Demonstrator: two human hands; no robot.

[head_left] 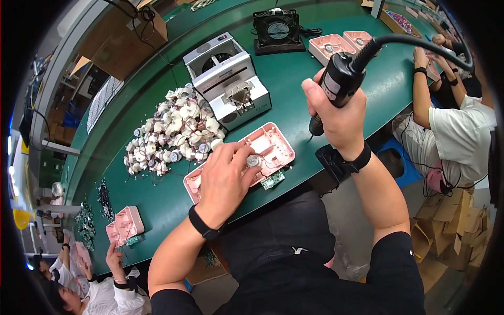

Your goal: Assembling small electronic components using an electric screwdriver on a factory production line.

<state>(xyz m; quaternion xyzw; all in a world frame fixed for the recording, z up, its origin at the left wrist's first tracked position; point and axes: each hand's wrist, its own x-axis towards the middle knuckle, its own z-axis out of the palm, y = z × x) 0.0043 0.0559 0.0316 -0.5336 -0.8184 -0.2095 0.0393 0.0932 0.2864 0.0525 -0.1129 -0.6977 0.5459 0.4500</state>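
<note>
Green circuit board (273, 179) lies at the near edge of the pink housing (283, 148), seemingly yet to be fitted; a round silver part (254, 160) already sits inside. Left hand (226, 172) arches over the housing, fingers bent, grip unclear; right hand (341, 115), raised right of it, grips a black screwdriver (341, 79), tip clear. Beyond the housing, white parts (176, 126) lie heaped.

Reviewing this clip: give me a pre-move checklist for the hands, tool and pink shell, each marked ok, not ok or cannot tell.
1. Right hand gripping the black driver: ok, fingers wrapped around its body.
2. Driver tip apart from the pink shell: ok, off to its right.
3. Left hand on the shell: ok, fingers by the round metal part.
4. Green circuit board inside the shell: not ok, outside the near edge.
5. Screws seated in the shell: cannot tell, too small.
</note>
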